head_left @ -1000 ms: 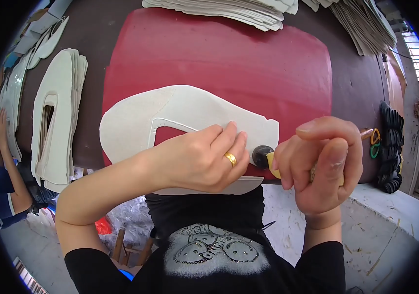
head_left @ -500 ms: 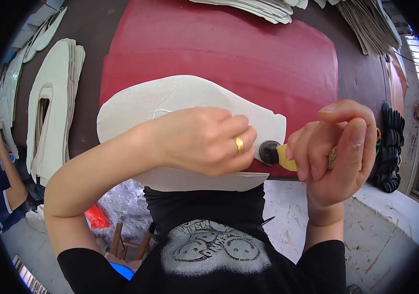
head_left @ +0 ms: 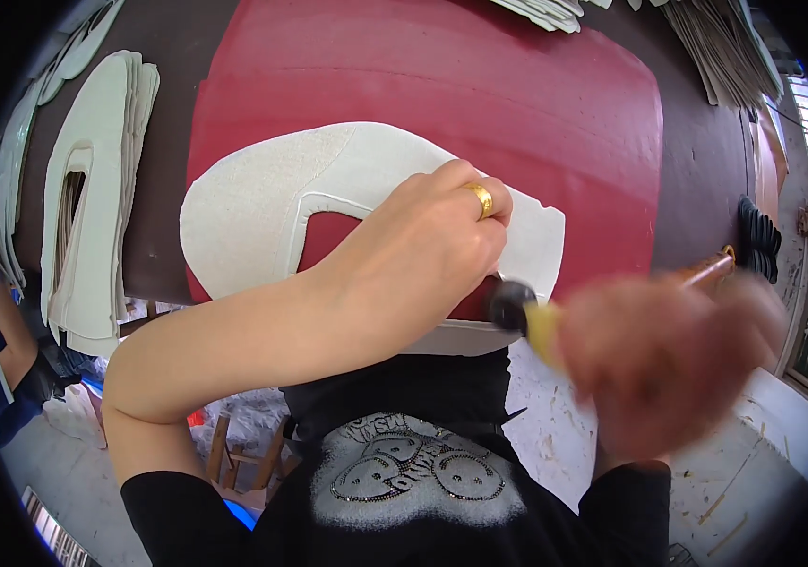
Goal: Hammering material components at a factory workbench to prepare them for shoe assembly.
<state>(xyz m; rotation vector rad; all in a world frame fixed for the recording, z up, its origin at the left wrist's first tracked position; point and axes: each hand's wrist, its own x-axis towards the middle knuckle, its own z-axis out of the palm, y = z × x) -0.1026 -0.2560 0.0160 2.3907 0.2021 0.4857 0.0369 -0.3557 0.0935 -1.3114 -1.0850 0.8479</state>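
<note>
A white cut-out sheet (head_left: 262,203) with a window-shaped hole lies on a red mat (head_left: 480,104) at the near edge of the table. My left hand (head_left: 428,241), wearing a gold ring, presses down on the sheet's right part with fingers curled. My right hand (head_left: 673,354) is motion-blurred just off the table's near right edge and grips a tool with a yellowish handle and a black rounded head (head_left: 513,304). The black head sits at the sheet's lower right edge, beside my left hand.
A stack of similar white cut-outs (head_left: 92,189) lies at the left on the dark table. More piled sheets (head_left: 716,47) sit at the far right, black rings (head_left: 761,236) at the right edge. Another person's sleeve (head_left: 2,378) shows at lower left. A wooden stool (head_left: 234,449) stands below.
My right hand with the tool has swung down and right and is now blurred. My left hand has stayed pressed on the white sheet.
</note>
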